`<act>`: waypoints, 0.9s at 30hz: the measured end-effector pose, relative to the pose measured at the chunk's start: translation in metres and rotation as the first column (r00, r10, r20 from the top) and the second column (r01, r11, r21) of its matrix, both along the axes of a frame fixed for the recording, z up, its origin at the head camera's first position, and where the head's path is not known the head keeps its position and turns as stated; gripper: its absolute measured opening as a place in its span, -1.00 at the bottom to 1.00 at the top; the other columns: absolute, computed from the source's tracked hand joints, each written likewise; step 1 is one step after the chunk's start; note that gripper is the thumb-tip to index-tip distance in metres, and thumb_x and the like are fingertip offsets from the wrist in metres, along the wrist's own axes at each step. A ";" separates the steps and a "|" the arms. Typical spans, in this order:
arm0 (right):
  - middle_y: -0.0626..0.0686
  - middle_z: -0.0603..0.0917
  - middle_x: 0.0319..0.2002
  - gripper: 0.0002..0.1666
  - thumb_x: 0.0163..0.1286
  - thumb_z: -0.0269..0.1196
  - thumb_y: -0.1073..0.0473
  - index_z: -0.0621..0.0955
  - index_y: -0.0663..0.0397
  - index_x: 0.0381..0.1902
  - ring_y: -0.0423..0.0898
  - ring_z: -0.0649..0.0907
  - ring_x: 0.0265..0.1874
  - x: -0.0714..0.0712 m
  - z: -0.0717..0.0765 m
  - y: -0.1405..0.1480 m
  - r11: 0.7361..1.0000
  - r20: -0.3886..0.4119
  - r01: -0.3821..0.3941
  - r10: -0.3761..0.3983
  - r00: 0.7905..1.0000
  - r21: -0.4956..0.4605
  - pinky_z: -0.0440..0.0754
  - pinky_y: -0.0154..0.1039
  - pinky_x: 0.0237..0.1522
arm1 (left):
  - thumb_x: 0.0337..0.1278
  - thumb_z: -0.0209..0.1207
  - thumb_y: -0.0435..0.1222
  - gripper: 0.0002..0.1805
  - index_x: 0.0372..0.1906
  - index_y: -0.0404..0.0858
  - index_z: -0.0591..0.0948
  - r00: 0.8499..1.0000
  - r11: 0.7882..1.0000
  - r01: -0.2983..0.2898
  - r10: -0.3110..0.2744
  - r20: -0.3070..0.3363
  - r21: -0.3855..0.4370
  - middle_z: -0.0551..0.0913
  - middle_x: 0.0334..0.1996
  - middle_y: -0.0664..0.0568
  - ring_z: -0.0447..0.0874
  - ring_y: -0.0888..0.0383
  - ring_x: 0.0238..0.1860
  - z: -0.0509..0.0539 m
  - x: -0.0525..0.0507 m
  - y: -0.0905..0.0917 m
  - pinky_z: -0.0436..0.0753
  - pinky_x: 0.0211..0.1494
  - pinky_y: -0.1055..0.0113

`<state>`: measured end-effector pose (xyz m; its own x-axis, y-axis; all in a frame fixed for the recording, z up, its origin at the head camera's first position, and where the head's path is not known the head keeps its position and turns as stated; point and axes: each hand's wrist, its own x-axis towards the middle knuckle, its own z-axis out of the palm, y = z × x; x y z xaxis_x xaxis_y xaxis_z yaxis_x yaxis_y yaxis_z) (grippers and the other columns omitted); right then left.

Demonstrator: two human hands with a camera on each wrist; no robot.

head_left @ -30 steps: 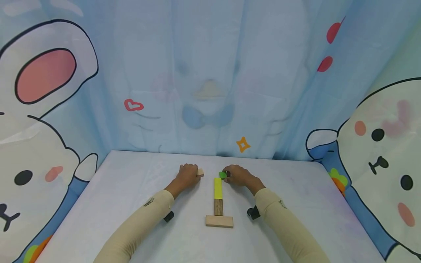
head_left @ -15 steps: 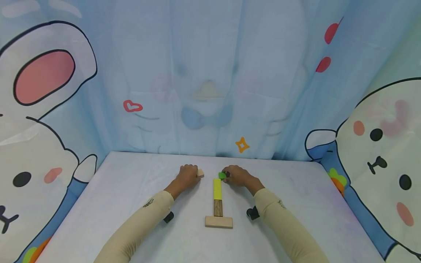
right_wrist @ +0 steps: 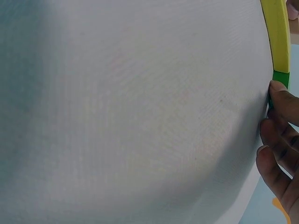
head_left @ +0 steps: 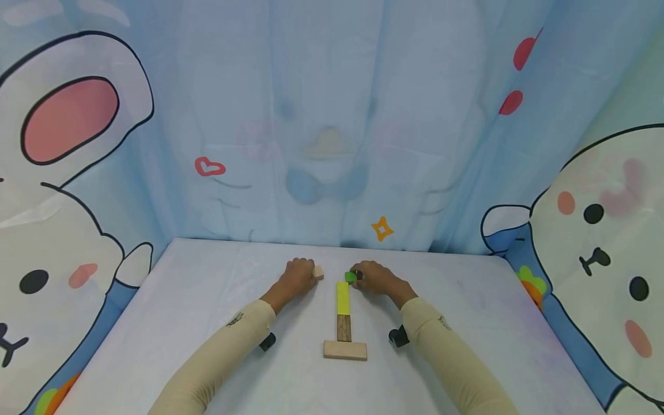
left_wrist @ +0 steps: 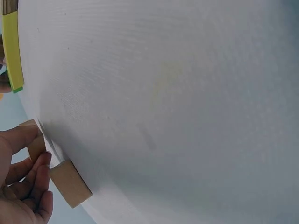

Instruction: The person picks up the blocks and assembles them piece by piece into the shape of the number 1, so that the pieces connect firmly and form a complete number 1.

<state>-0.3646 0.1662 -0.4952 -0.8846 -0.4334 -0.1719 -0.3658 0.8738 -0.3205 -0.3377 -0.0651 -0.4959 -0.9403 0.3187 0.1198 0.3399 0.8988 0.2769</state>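
My left hand point(head_left: 298, 275) is to the left of a row of blocks. It pinches a light wooden block point(left_wrist: 35, 145) between thumb and fingers. Beside the fingertips in the left wrist view lies a second wooden block point(left_wrist: 70, 183). On the other side, my right hand point(head_left: 374, 276) pinches a small green block point(head_left: 350, 277) at the far end of the yellow block point(head_left: 343, 298). A dark wood-grained block point(head_left: 344, 328) continues the row nearer to me. Crosswise at the near end lies a pale wooden plank point(head_left: 345, 350).
The blocks lie on a table point(head_left: 218, 369) with a white cover. Behind it hangs a blue curtain point(head_left: 233, 115) printed with cartoon figures. Dark wrist cameras show under both sleeves.
My left hand has shifted very slightly to the right and away, and the wooden block at its fingers has turned a little. The right hand and the green block stay in place.
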 end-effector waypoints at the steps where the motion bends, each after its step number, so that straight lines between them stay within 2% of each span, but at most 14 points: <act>1: 0.05 0.67 -0.12 -0.56 0.36 0.36 0.13 0.62 0.15 0.15 -0.06 0.59 -0.14 0.000 -0.001 0.000 1.000 0.001 0.002 -0.002 1.000 0.001 0.59 -0.03 0.01 | 0.24 0.33 -0.26 -0.76 -0.21 -0.41 0.67 1.000 1.000 0.003 -0.003 0.002 0.002 0.66 -0.44 -0.09 0.46 0.12 -0.43 0.000 0.000 0.000 0.54 -0.20 0.17; 12: 0.04 0.67 -0.13 -0.55 0.36 0.37 0.13 0.62 0.14 0.16 -0.07 0.58 -0.16 -0.001 -0.003 0.002 1.000 0.000 0.001 -0.001 1.000 -0.005 0.59 -0.04 0.00 | 0.27 0.30 -0.29 -0.75 -0.09 -0.41 0.68 0.999 1.000 0.004 -0.005 0.045 0.027 0.70 -0.34 -0.10 0.48 0.13 -0.37 0.003 -0.002 0.009 0.54 -0.20 0.24; 19: 0.04 0.67 -0.14 -0.55 0.37 0.36 0.12 0.62 0.14 0.16 -0.08 0.57 -0.17 -0.001 -0.003 0.002 1.000 0.004 0.001 -0.001 1.000 -0.004 0.58 -0.04 0.00 | 0.31 0.25 -0.32 -0.78 -0.06 -0.39 0.67 0.994 0.998 0.010 -0.017 0.107 0.069 0.70 -0.30 -0.07 0.45 0.15 -0.33 0.006 -0.004 0.013 0.53 -0.18 0.29; 27: 0.04 0.67 -0.14 -0.55 0.37 0.36 0.12 0.61 0.16 0.17 -0.08 0.57 -0.17 0.000 0.000 0.001 1.000 0.008 -0.006 0.006 1.000 -0.006 0.58 -0.05 0.00 | 0.31 0.27 -0.32 -0.75 -0.02 -0.39 0.67 0.993 0.996 0.059 -0.065 0.094 0.073 0.72 -0.26 -0.05 0.47 0.20 -0.33 0.006 -0.008 0.016 0.54 -0.19 0.33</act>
<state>-0.3649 0.1673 -0.4953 -0.8808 -0.4395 -0.1761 -0.3682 0.8697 -0.3287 -0.3453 -0.0492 -0.4896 -0.9272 0.3708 0.0537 0.3631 0.8541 0.3724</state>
